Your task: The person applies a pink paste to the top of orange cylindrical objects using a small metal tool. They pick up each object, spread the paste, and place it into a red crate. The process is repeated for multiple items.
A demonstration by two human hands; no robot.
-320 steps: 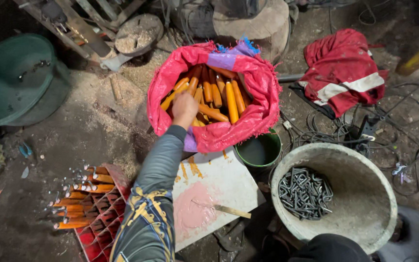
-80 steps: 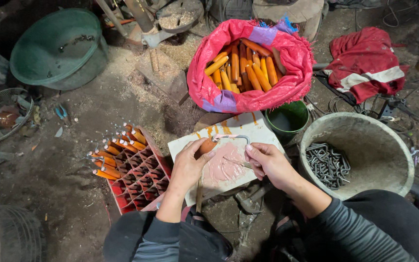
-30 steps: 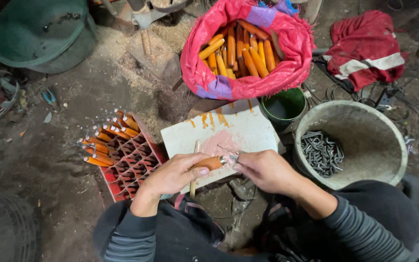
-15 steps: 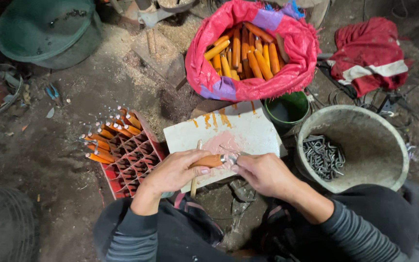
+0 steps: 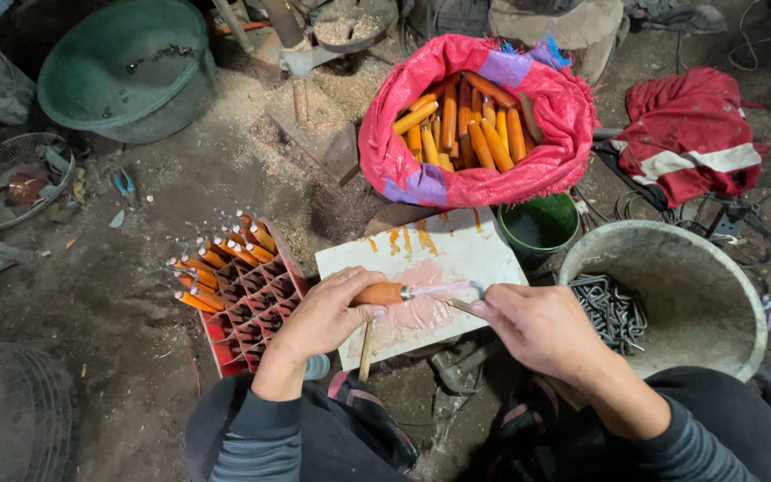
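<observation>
Gripping hands: the left hand (image 5: 327, 314) has its fingers wrapped around an orange wooden handle (image 5: 380, 294), which lies across a white board (image 5: 457, 259) set low in front of the person's knees.
Right hand: the right hand (image 5: 542, 328) has its fingers pinched on the thin metal rod (image 5: 443, 289) that sticks out of the handle's end, just over a pink smear on the board.
Risk, slipping: I judge the rod could skid sideways off the smeared patch if the left grip loosens, since the handle is round and only rests on the flat surface.
Risk, fingers: the pinching fingertips sit right at the metal end (too small to tell how sharp it is), so a jerk of the handle could jab them.
Risk, clutter: cables and scraps lie on the dirt floor close by; a dropped piece could be lost among them.
Pink sack: the pink woven sack (image 5: 403, 161) stands open beyond the board, full of bare orange handles.
Red crate: the red divided crate (image 5: 256, 299), left of the board, holds handles with metal tips pointing outward.
Grey basin: the grey basin (image 5: 716, 295) on the right holds a heap of dark metal pieces.
Green pot: the small green pot (image 5: 542, 228) between sack and basin looks empty.
Green tub: the large green tub (image 5: 118, 67) sits well apart, upper left.
</observation>
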